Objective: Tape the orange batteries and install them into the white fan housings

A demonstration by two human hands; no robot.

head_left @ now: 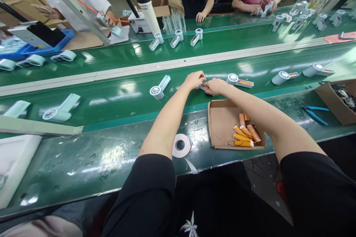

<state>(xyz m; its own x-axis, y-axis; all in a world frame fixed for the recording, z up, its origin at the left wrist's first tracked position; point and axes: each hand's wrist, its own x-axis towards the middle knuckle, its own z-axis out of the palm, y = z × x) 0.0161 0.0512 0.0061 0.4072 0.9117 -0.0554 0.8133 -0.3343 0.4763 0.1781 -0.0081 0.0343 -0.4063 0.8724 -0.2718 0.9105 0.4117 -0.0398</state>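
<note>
Out over the green belt, both hands meet at one partly hidden handheld fan, whose opened handle shows an orange battery. My left hand is closed around its head end, which the fingers mostly cover. My right hand is closed at the handle, fingertips on the battery area. To the left lies a pale blue fan with an empty-looking handle. On the right another fan has an orange battery and wires in its handle. A cardboard tray under my right forearm holds several orange batteries.
A roll of white tape lies by the bench edge. Blue-handled cutters and a cardboard box are at right. More fans line the belt. Across a pale divider, several people work beside a second belt.
</note>
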